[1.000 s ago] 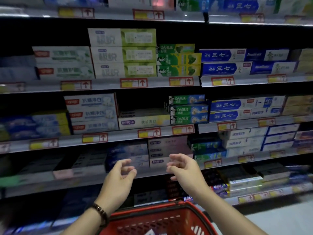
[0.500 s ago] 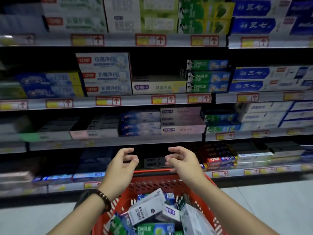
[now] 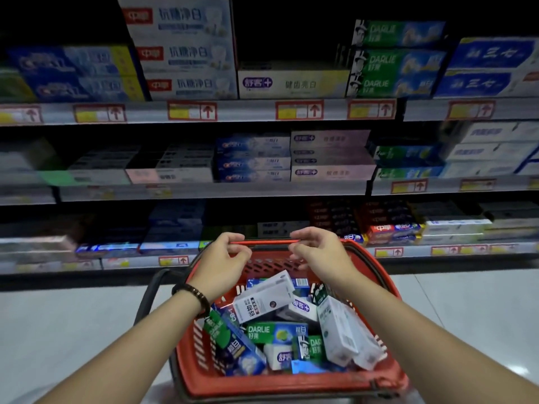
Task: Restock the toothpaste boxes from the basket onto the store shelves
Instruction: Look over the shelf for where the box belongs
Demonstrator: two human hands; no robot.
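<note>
Dim aisle, full shelves (image 3: 248, 112); left hand (image 3: 224, 263) and right hand (image 3: 320, 258) hover loosely curled, empty, over the basket (image 3: 291, 383), where a careless grab could spill the jumbled toothpaste boxes (image 3: 268, 332).

Toothpaste boxes (image 3: 264, 298) piled in basket (image 3: 291, 384), shelves (image 3: 248, 112) behind it, floor (image 3: 73, 316) left and right

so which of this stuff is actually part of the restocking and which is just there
Part of the job: red plastic basket; green DARLIE toothpaste box and white toothpaste box inside it; grey store shelf edge; left hand, right hand.
Just there: red-framed yellow price tag; pale tiled floor; dark beaded bracelet.
</note>
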